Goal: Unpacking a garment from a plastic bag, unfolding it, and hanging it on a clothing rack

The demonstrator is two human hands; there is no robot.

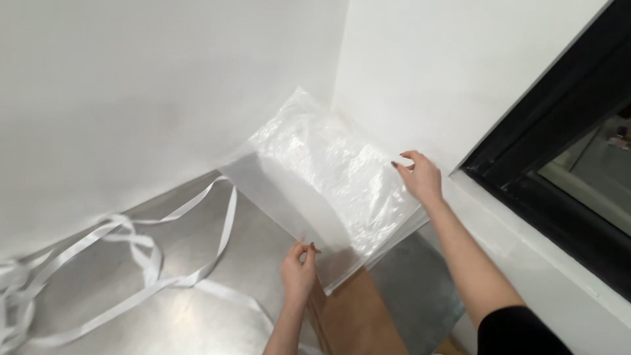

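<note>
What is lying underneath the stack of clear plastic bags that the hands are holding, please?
Under the stack of clear plastic bags is a shiny metal table, and a brown cardboard piece pokes out at the near corner. How far it extends underneath is covered.

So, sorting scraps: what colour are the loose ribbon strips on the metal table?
White ribbon strips, seen in the head view.

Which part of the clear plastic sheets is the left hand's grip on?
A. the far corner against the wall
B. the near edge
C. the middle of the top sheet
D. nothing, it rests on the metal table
B: the left hand pinches the near edge of the clear plastic sheets, while the right hand is at their right side.
</note>
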